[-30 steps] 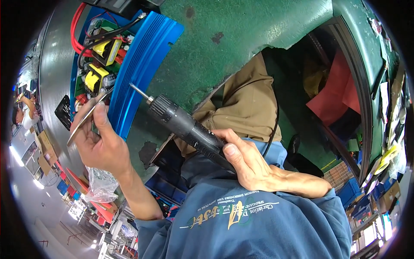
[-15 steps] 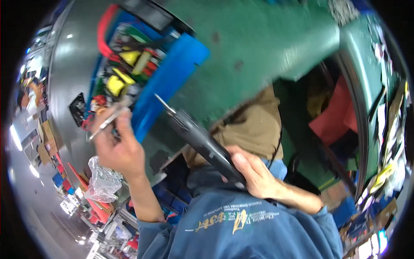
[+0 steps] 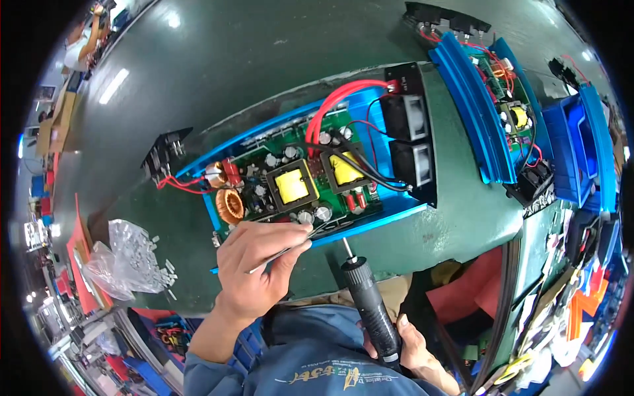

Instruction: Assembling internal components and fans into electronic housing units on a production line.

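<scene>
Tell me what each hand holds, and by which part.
Left hand: tweezers, pinched mid-length. Right hand: electric screwdriver, by its lower body.

Free room: bare green bench (image 3: 264, 72) at your 12 o'clock.
At 9 o'clock: clear plastic bag (image 3: 125, 254) blocks you.
At 2 o'clock: second blue housing (image 3: 479, 112) crowds the open blue case (image 3: 370, 224).

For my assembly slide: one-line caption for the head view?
Left hand holds tweezers at an open blue power unit; right hand grips an electric screwdriver.
</scene>
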A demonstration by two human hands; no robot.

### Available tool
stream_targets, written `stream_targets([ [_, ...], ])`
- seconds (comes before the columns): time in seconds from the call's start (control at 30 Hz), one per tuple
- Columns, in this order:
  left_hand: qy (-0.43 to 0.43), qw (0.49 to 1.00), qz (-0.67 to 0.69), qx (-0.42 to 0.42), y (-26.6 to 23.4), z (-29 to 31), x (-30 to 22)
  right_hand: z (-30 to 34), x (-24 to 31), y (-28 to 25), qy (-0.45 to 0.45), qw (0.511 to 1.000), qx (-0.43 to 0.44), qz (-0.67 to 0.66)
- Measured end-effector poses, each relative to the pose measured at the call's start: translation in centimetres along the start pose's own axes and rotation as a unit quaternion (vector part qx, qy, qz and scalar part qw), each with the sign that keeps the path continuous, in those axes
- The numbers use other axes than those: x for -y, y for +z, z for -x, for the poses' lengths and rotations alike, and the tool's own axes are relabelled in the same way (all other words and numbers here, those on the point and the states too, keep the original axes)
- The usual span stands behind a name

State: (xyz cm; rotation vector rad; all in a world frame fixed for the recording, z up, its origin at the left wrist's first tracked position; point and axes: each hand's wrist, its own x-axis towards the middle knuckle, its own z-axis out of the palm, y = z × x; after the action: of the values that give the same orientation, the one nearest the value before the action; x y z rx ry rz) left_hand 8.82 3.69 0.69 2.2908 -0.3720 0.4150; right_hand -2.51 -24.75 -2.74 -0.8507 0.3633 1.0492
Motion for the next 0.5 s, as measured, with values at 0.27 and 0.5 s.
stream_targets([
  [0.27, 0.033, 0.999, 0.014, -0.003, 0.4, -0.3, 0.9, -0.6, -2.0, -0.9, -0.012, 0.997, 0.048, -0.063],
  [0.5, 0.020, 0.999, 0.030, 0.013, 0.1, -0.3, 0.3, -0.5, -0.8, 0.8, -0.014, 1.000, -0.007, 0.005],
])
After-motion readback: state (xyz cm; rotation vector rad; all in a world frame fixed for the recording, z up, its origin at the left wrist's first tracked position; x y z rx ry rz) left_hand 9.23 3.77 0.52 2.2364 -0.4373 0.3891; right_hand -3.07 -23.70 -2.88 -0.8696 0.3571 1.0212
